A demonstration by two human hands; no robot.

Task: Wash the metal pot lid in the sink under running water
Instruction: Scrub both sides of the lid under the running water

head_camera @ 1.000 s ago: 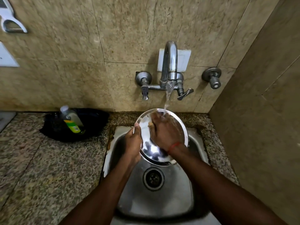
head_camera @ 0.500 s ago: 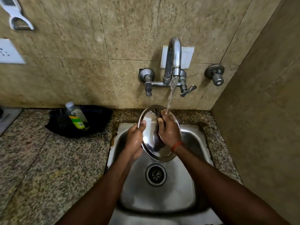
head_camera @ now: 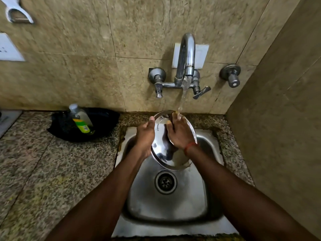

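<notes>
Nearest the camera, two bare forearms reached out over the steel sink (head_camera: 199, 202), whose round drain (head_camera: 165, 182) lay just beyond them in the basin floor. Above the drain and the basin's far half, the metal pot lid (head_camera: 165, 153) was held tilted on edge, clear of the basin floor. The left hand (head_camera: 145, 136) gripped its left rim, thumb hooked over the upper edge. The right hand (head_camera: 179, 133), a red thread (head_camera: 190, 146) at the wrist, lay flat against the lid's face, fingers extended and pressing. Running water (head_camera: 182, 98) struck those fingertips at the lid's top edge. To the left, on the speckled table (head_camera: 43, 171), a soap bottle (head_camera: 80, 120) leaned in a black bag (head_camera: 104, 122). Farthest back, the tap (head_camera: 186, 54) curved from the tiled wall.
</notes>
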